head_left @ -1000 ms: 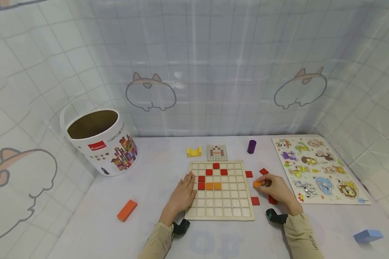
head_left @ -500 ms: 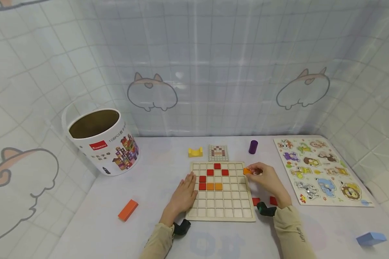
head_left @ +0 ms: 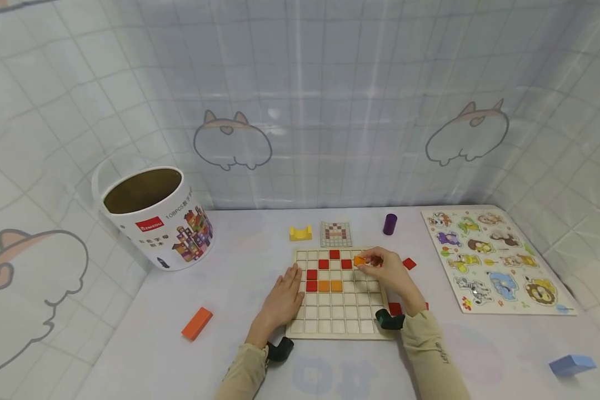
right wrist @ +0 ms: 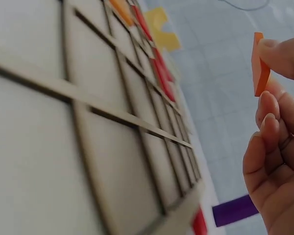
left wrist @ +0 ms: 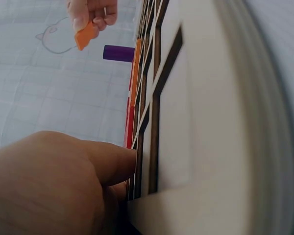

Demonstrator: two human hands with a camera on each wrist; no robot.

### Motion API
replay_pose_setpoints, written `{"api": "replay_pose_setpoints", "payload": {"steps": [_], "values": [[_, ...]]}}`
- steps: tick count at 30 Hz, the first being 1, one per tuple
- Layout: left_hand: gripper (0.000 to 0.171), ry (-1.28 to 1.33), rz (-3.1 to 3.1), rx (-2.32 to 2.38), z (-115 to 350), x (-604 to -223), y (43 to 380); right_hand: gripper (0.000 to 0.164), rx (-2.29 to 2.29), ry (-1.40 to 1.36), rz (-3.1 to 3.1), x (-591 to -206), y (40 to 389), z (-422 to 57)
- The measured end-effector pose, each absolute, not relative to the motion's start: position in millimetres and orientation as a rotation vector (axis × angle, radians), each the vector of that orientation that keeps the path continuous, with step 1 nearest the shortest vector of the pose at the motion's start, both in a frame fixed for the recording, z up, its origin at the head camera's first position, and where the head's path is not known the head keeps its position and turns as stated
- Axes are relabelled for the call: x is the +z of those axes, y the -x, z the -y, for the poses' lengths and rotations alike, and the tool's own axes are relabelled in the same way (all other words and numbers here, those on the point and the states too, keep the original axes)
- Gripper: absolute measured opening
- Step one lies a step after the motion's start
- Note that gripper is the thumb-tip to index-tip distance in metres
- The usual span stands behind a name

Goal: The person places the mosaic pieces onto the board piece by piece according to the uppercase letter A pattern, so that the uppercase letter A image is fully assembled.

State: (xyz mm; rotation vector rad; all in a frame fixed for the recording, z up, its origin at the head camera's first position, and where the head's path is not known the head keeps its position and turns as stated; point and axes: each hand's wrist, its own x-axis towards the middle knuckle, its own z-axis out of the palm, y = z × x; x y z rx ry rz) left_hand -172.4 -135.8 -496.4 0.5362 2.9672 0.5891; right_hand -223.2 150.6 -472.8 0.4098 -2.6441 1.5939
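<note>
My right hand [head_left: 387,272] pinches an orange square tile [head_left: 359,260] between thumb and finger, above the upper right part of a wooden grid board [head_left: 338,312]. In the right wrist view the orange tile [right wrist: 259,66] is held clear of the board's surface. Flat on the board's left edge rests my left hand [head_left: 283,297], its fingers straight. Several red tiles [head_left: 312,274] and two orange tiles [head_left: 330,285] lie in the board's cells. Behind the board is a small pattern card [head_left: 336,234]. Loose red tiles [head_left: 409,264] lie to the right, some partly hidden by the right arm.
A yellow notched block [head_left: 300,233] and a purple cylinder [head_left: 390,224] stand behind the board. An animal puzzle board [head_left: 497,261] lies at the right, near a blue block [head_left: 572,365]. At the left are an orange block [head_left: 197,324] and a large white bucket [head_left: 155,222].
My right hand has lifted the orange tile from beside the loose red tiles and carried it left over the board. The left hand has stayed in place.
</note>
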Motion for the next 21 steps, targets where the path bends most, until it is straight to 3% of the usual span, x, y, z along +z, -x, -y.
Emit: {"api": "replay_pose_setpoints", "payload": {"steps": [21], "values": [[0.059, -0.537, -2.97, 0.593, 136, -497, 173, 0.019, 1.644, -0.52, 2.699, -505, 219, -128]]}}
